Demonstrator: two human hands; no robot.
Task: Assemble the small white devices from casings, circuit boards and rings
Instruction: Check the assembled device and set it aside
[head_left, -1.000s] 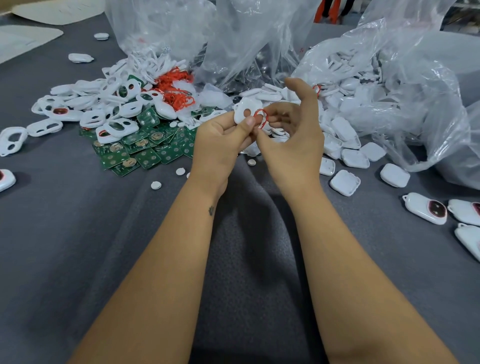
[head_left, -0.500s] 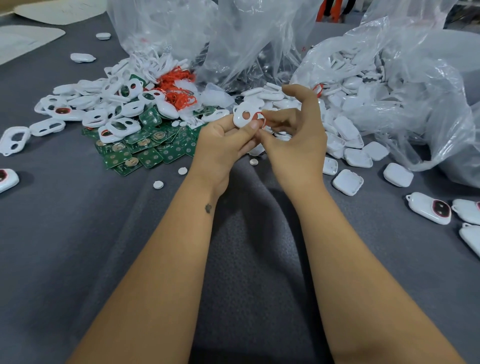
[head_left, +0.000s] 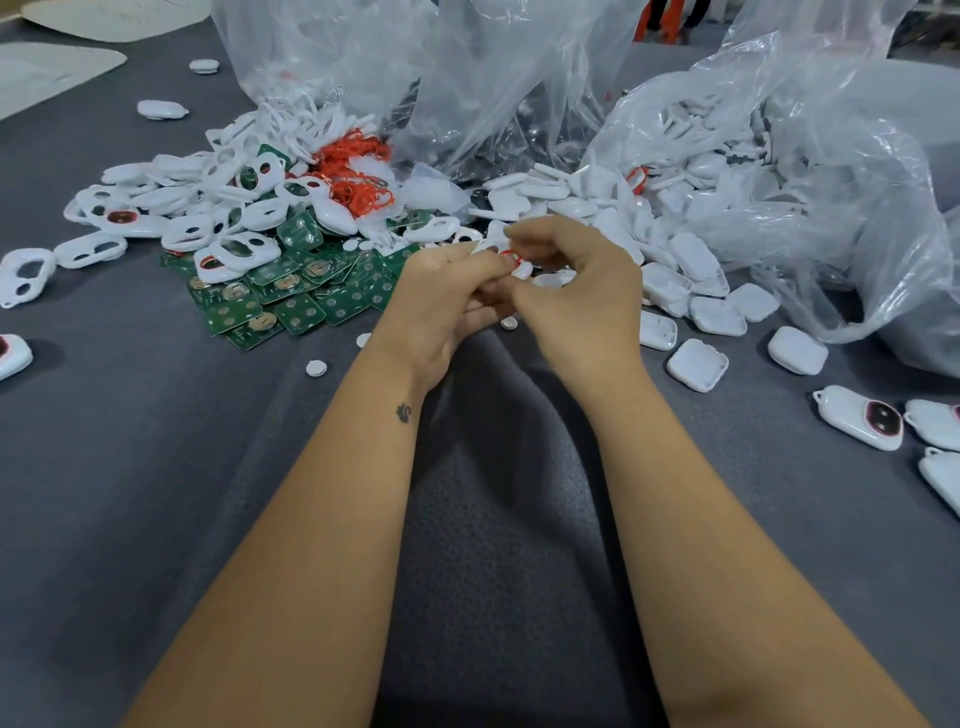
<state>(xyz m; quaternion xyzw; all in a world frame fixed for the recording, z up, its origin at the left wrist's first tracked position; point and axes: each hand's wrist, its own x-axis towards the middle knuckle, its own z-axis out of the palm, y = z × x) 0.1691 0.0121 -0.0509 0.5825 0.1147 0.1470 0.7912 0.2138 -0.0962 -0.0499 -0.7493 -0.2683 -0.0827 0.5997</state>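
Head view: I'm seeing both sets of fingertips meeting mid-frame, right hand (head_left: 582, 296) pinching an orange ring (head_left: 511, 254), left hand (head_left: 447, 296) curling round a white casing (head_left: 521, 269). Ring is sitting right on the casing's upper face, touching it; casing's long axis I can't tell, mostly hidden. I'm judging the ring is getting seated next, right fingers nearer to it. Circuit boards (head_left: 291, 301) are lying left of the hands, casing pile (head_left: 675, 260) lying right.
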